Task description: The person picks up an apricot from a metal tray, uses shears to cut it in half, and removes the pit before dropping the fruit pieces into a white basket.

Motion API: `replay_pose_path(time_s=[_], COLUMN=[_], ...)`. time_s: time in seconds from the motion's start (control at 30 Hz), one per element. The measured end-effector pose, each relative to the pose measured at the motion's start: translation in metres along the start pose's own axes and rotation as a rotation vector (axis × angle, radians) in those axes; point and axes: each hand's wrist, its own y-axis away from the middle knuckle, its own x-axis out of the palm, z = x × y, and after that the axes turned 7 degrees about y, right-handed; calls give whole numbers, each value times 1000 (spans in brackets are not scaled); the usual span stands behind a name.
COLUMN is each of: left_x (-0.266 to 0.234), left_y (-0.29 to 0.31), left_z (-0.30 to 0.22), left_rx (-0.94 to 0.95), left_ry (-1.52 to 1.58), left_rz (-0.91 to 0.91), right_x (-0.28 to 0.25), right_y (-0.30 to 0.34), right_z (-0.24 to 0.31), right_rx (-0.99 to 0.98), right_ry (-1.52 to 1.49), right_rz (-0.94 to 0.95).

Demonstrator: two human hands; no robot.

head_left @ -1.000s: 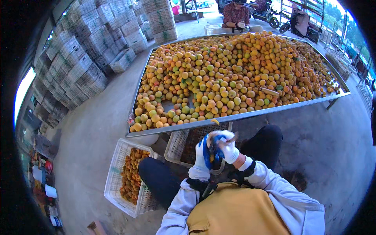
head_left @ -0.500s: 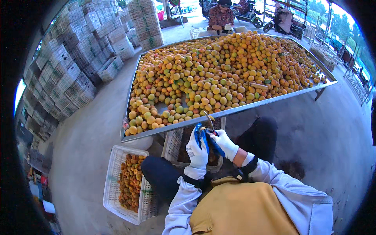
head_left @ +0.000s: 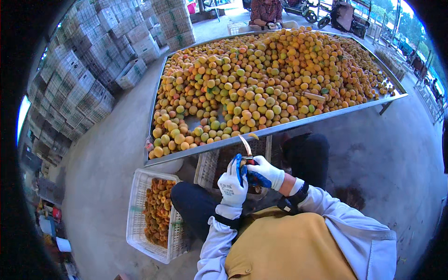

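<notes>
My left hand [head_left: 233, 185], in a white glove with blue fingertips, is closed around an apricot [head_left: 243, 163], mostly hidden by the fingers. In my right hand [head_left: 268, 173], gloved alike, is a knife [head_left: 247, 147] with a curved blade and reddish handle. Its blade points up and away, toward the table edge. Both hands meet in front of my chest. A small yellow-orange piece of fruit [head_left: 253, 136] shows by the blade tip, against the table rim. Beyond lies a metal-rimmed table [head_left: 210, 149] heaped with apricots [head_left: 261, 100].
To my left stands a white crate [head_left: 135, 219] with cut apricots [head_left: 157, 212]. Another crate [head_left: 205, 170] sits under the table edge between my legs. Crates are stacked [head_left: 84, 88] at far left. A person [head_left: 265, 14] sits across the table, with scooters [head_left: 347, 21] behind.
The knife blade has swung from close by the fingers to pointing up and left, more of it showing. Both hands have shifted slightly lower in the view, still together.
</notes>
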Motion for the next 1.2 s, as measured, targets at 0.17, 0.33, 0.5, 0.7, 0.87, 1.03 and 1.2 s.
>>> replay_pose_path(time_s=[0.17,0.33,0.5,0.7,0.87,1.03,1.2], left_x=[3,10,17,1,-55,-147,-233], left_y=[-17,-30,-36,-44,-59,-53,-1], left_z=[-1,1,12,31,38,84,163], left_rx=[-15,-209,-445,-844,-963,-781,-612], left_ry=[91,340,629,1100,1244,668,-397], left_rz=[-53,-109,-222,-386,-559,-828,-418], right_x=[-13,-6,-5,3,2,-13,-15], right_y=[-13,-18,-27,-24,-33,-43,-50], right_z=[-7,6,5,25,9,6,11], right_rx=[-56,-75,-250,-93,-187,-324,-249], right_ry=[163,202,454,395,522,823,922], right_rz=[1,-63,-108,-57,-52,-153,-213])
